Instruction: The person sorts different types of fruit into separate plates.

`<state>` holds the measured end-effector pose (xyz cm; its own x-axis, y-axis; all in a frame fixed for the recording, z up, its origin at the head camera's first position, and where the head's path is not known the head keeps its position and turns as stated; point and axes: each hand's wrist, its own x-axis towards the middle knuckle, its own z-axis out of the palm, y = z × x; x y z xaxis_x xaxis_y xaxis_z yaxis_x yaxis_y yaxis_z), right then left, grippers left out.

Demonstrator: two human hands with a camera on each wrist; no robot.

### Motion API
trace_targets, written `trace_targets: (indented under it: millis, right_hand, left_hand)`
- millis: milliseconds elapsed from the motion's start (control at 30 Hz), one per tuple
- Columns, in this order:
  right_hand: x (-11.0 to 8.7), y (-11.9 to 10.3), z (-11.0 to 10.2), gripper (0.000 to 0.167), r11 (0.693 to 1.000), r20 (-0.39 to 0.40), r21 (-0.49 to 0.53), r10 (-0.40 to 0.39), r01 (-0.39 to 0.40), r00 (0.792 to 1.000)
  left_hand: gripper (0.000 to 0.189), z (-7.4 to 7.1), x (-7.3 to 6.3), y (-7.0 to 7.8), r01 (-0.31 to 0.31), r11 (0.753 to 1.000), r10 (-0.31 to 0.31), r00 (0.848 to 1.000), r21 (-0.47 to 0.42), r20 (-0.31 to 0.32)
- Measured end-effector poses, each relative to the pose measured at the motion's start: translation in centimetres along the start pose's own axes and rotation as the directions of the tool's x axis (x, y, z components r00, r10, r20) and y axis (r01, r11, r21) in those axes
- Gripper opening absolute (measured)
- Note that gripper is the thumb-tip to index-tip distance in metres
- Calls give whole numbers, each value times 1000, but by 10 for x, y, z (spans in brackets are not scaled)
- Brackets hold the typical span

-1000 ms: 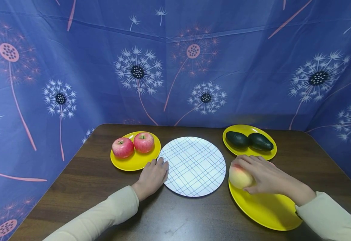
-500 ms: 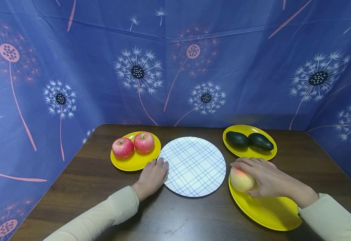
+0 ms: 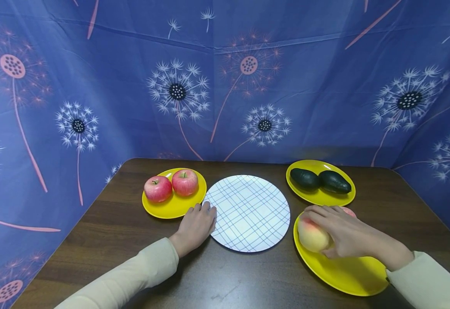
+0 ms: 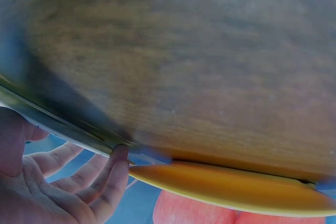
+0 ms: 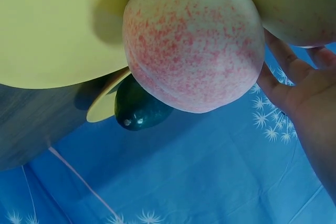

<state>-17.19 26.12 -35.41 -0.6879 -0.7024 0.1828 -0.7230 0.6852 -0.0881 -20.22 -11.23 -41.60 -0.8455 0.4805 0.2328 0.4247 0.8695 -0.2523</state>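
A peach (image 3: pixel 312 234) with a red blush sits in my right hand (image 3: pixel 346 234), its fingers curved over the top and the thumb on the near side. This is at the far left end of a large yellow plate (image 3: pixel 348 279). A second peach (image 5: pixel 194 40) lies on that plate, mostly hidden by the hand in the head view. My left hand (image 3: pixel 196 227) rests on the left rim of a round white plate (image 3: pixel 250 214) with blue crossed lines. In the left wrist view its fingers (image 4: pixel 107 190) lie loosely at the rim.
Two red apples (image 3: pixel 185 182) lie on a yellow plate (image 3: pixel 174 210) at the back left, close to the white plate. At the back right, two dark green avocados (image 3: pixel 334 182) lie on another yellow plate (image 3: pixel 319 198). A blue dandelion-print cloth (image 3: pixel 217 107) hangs behind the table (image 3: pixel 225 279).
My right hand has moved slightly right and nearer to me with the peach, further over the large yellow plate. The left hand stays in place.
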Motion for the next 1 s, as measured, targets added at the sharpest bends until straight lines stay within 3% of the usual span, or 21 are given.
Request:
trace_targets:
  millis: [300,667,1000]
  right_hand:
    - [-1,-2,-3,87,999,50,30,25,-26,998]
    - [-3,-2,0,85,1000,14,0,-2,2,1000]
    - [-4,-2,1,86,1000,47,5,14,-14,999]
  left_hand:
    - [32,0,1,0,3,1000,-3,1000,1,6]
    - [33,0,1,0,2,1000,-2,1000,-9,8]
    - [31,0,0,1,6,1000,-6,1000,-12,-2]
